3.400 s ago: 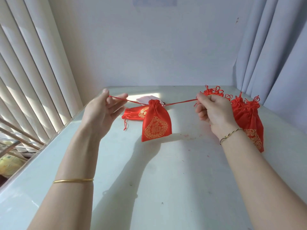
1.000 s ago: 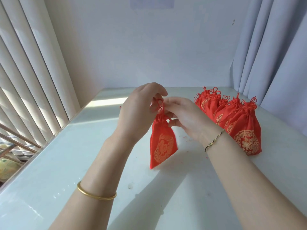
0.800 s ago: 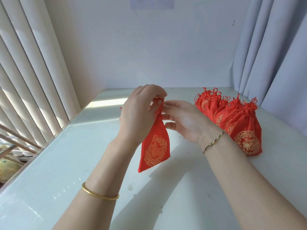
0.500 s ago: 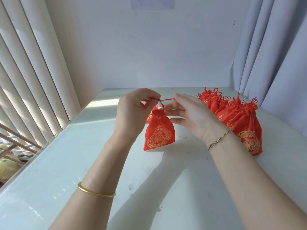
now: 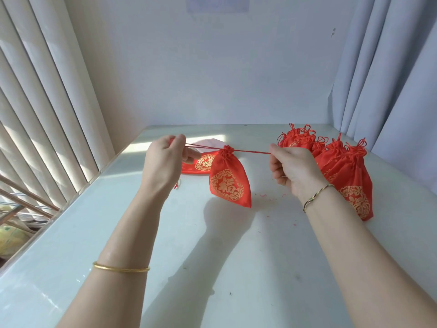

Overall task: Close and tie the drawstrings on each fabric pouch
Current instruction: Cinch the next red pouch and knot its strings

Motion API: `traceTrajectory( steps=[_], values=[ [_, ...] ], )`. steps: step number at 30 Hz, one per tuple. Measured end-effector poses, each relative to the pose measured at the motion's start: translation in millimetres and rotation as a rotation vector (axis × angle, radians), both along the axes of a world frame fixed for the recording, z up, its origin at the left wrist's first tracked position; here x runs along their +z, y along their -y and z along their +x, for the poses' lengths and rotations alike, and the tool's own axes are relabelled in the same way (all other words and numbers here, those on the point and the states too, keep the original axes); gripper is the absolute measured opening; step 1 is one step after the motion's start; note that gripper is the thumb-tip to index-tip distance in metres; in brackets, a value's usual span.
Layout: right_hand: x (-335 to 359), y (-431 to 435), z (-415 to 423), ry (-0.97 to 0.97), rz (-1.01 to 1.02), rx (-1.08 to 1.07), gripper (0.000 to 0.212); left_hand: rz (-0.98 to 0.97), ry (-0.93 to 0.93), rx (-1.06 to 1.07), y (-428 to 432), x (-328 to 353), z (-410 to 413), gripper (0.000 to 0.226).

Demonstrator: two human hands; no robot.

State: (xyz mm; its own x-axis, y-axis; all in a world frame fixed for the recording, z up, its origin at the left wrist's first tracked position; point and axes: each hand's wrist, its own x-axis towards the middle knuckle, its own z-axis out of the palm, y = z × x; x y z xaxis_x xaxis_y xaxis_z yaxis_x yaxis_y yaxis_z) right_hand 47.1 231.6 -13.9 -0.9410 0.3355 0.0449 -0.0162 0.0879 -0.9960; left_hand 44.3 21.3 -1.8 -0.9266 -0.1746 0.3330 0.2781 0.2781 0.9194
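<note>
Above the tabletop middle, our left grip and right grip each pinch a drawstring end, taut and level; the red pouch hangs midway between them, cinched, equally near both.

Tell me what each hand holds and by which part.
The red pouch, by its drawstrings: left hand pinches the left cords, right hand the right cord.

A single wide-angle view from a camera on the person's head, facing forward and down across a table. Both forearms enter from the bottom edge, close to the lens; the left hand and right hand sit mid-frame. The wall stands straight ahead, blinds on the left, curtains on the right.
</note>
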Motion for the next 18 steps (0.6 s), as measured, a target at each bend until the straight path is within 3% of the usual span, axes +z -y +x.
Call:
traceTrajectory(
  steps=[4,6,8,13,18],
  values=[
    [-4.8,7.3,-1.4,-0.004,0.022,-0.017,0.040,0.458,-0.021,-0.344,-5.1,9.7,2.9,0.036],
    [1.0,11.5,0.7,-0.019,-0.014,0.006,0.039,0.561,-0.008,-0.474,-8.8,12.6,7.1,0.038],
    [10.4,15.2,4.5,-0.076,-0.082,0.034,0.037,0.445,0.024,-0.460,-12.4,13.3,10.0,0.031],
    [33.1,31.7,20.8,-0.281,-0.099,0.215,0.033,-0.062,0.088,-0.422,-19.5,14.3,17.7,0.003],
    [35.4,43.0,26.4,-0.349,-0.089,0.339,0.034,-0.194,0.040,-0.348,-26.0,19.3,23.9,0.014]
  ],
)
